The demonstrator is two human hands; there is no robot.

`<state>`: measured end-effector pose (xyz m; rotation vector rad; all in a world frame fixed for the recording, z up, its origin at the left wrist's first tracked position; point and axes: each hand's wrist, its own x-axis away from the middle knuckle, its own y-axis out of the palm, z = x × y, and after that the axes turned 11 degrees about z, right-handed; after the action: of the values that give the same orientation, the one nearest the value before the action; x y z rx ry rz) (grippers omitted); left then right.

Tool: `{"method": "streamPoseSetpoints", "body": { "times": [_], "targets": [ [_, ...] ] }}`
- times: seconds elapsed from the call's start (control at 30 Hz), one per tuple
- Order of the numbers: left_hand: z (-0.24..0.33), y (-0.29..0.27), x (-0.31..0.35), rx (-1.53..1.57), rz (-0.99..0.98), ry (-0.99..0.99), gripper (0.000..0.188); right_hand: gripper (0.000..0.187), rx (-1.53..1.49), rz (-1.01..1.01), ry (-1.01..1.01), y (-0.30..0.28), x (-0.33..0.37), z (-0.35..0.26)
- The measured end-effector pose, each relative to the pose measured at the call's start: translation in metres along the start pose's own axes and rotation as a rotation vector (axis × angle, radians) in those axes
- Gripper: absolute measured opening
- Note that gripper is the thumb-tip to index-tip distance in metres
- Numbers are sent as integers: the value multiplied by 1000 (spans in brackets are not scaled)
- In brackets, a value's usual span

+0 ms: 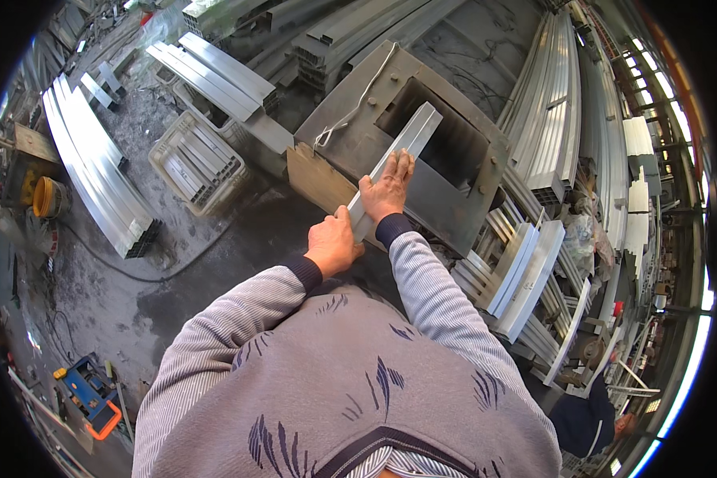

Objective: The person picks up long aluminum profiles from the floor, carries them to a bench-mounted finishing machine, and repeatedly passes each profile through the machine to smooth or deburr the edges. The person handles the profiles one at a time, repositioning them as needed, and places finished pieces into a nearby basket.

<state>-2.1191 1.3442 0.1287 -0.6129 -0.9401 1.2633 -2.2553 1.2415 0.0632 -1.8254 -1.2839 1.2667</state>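
A silvery metal profile (416,134), long and straight-edged, slants across the front of a dark metal machine housing (442,187). Its far end lies over the housing's dark rectangular opening. My left hand (333,242) is closed round the near end of the profile. Farther up, my right hand (388,185) grips the same profile, with the fingers over its upper face and the thumb on its left side. A wooden board (317,177) stands against the housing's left side, and a white cord (350,116) lies over its top.
At left, a pale plastic crate (199,163) holds short metal pieces, beside long profiles (95,171) on the floor. More profiles (534,271) stack at right. A black cable (155,279) crosses the floor. A yellow bucket (49,197) and a blue-orange toolbox (92,398) are far left. Another person (585,422) is lower right.
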Motion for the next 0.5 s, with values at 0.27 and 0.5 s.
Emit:
{"method": "streamPoseSetpoints", "body": {
  "times": [0.27, 0.5],
  "targets": [
    [-14, -5, 20, 122, -44, -27, 63, 90, -298, 22, 89, -29, 24, 28],
    [-20, 15, -3, 840, -447, -145, 67, 58, -1633, -475, 1042, -57, 9, 72]
  ]
}}
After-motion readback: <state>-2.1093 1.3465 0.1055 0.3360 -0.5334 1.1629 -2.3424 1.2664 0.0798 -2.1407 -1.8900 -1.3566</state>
